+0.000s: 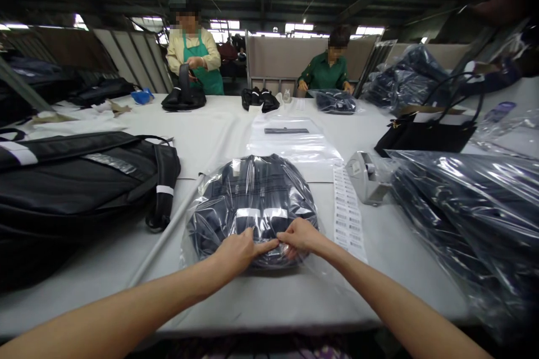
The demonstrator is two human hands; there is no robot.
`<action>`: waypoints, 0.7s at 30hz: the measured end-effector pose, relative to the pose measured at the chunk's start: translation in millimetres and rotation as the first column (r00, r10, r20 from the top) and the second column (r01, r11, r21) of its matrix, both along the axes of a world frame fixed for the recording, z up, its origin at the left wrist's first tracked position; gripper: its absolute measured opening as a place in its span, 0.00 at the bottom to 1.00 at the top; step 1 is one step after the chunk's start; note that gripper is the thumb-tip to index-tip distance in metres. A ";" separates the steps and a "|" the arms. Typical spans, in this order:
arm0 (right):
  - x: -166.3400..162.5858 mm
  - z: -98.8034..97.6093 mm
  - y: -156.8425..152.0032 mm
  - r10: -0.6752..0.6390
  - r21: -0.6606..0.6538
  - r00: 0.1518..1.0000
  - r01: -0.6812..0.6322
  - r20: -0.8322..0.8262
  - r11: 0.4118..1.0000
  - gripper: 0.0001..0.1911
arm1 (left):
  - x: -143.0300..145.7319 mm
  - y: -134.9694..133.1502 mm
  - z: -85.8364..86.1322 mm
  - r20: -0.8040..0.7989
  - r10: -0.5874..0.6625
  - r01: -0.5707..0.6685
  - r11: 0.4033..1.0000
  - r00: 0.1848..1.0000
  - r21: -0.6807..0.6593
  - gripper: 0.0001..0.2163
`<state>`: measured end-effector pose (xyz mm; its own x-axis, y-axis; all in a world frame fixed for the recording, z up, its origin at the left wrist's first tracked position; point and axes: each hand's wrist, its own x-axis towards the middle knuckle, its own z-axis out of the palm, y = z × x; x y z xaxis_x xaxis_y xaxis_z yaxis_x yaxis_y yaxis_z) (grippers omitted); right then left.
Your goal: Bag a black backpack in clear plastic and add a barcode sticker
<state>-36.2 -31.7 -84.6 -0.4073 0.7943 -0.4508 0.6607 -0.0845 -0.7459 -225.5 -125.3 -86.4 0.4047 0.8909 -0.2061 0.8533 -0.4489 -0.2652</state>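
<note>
A dark backpack sealed in a clear plastic bag lies on the white table right in front of me. My left hand and my right hand meet at the bag's near edge. Both hands have their fingers pinched on the plastic there, fingertips nearly touching. A strip of barcode labels lies just right of the bag. Beyond it sits a flat stack of empty clear bags.
Unbagged black backpacks pile up at my left. Bagged ones are stacked at my right, beside a grey tape dispenser and a black handbag. Two people work at the table's far side.
</note>
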 end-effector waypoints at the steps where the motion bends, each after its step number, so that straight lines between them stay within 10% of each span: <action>1: 13.1 7.5 7.1 -0.039 0.046 0.999 0.039 0.006 0.998 0.21 | -1.4 0.1 -0.9 0.006 -0.005 0.005 1.000 1.000 -0.002 0.39; 4: 73.9 25.8 8.0 -0.068 0.211 0.997 0.076 -0.044 0.975 0.26 | -5.0 1.4 -4.1 0.031 -0.021 0.022 1.000 0.999 -0.012 0.42; 6: 115.9 24.2 -14.8 0.144 0.399 0.986 -0.096 -0.090 0.912 0.30 | -6.5 3.0 -6.6 0.054 -0.012 0.013 1.000 0.998 -0.014 0.43; 10: 147.6 -10.8 -79.5 0.126 0.816 0.975 -0.222 0.182 0.534 0.55 | -7.7 6.0 -10.6 0.082 0.012 -0.009 0.999 0.997 -0.033 0.44; 12: 138.5 -23.4 -95.5 0.059 0.884 0.984 -0.178 0.169 0.432 0.40 | -7.9 6.8 -11.4 0.076 0.014 -0.010 0.998 0.997 -0.054 0.43; 15: 122.3 -21.2 -88.2 0.083 0.861 0.996 -0.004 -0.044 0.508 0.08 | -8.4 7.6 -11.1 0.052 0.011 -0.007 0.997 0.999 -0.076 0.44; 18: 118.2 -19.4 -63.1 -0.091 0.646 0.965 0.233 -0.246 0.727 0.14 | -9.0 8.8 -10.3 0.026 0.006 -0.004 0.996 1.000 -0.086 0.45; 21: 117.0 -39.3 -40.7 -0.354 0.447 0.916 0.401 -0.188 0.800 0.22 | -9.5 9.9 -10.1 0.038 0.006 -0.003 0.996 0.999 -0.094 0.44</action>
